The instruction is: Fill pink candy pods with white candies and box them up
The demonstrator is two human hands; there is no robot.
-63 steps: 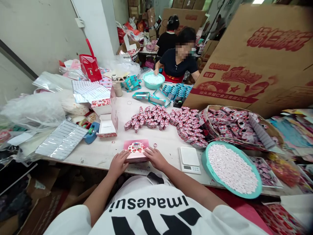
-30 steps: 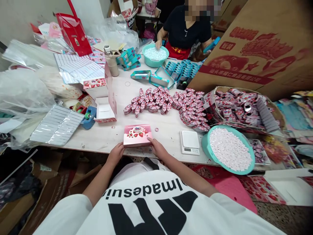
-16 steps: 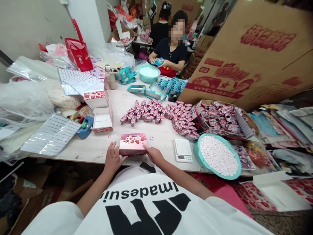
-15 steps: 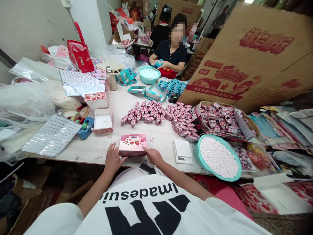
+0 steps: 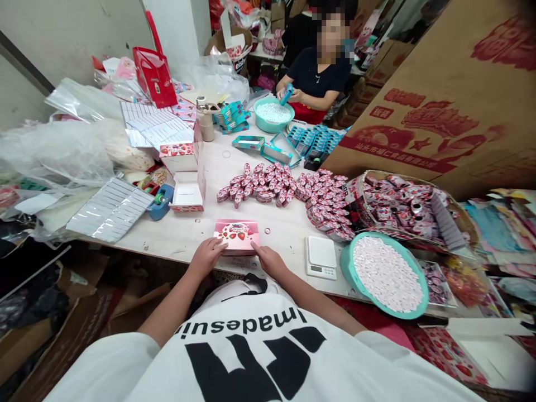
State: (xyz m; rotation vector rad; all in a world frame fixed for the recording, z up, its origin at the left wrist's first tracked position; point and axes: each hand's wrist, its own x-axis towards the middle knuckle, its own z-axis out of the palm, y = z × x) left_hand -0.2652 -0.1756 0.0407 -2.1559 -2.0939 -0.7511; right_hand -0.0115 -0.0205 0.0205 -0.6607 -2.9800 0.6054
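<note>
While the left hand [image 5: 206, 255] and right hand [image 5: 270, 261] grip its near corners, a pink strawberry box [image 5: 239, 233] lies at the desk's [image 5: 180, 240] near edge.
The left hand lies bent over the box's top; the right hand pinches its corner, thumb uppermost. Farther right along that edge stand a white scale [image 5: 320, 254] and a teal basin [image 5: 350, 274]; pink packets [image 5: 273, 183] lie mid-desk.

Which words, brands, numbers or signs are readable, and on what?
"lmadesui", upside down: white T-shirt
"eish", cut off: round container
"汕头市" on a red band: large cardboard carton
Too small or blurred: logo on pink strawberry box, display on kitchen scale, other carton lettering.
</note>
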